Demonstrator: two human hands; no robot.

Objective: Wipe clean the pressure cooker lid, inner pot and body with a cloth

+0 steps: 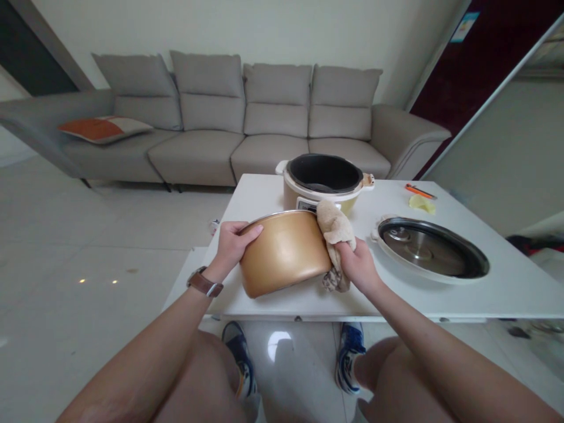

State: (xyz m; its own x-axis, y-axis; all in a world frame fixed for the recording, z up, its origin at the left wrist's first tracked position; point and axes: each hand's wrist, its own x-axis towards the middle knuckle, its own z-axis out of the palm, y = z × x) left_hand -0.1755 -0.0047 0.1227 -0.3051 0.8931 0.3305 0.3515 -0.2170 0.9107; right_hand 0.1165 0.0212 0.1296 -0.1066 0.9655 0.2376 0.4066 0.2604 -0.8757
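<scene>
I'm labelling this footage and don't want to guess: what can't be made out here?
All in the head view:
Inside of the golden pot: hidden by its own wall.
Most fingers of the left hand: behind the golden pot.
Part of the front panel on the cooker: covered by the golden pot and the cloth.
Writing on the label: too small and blurred.
</scene>
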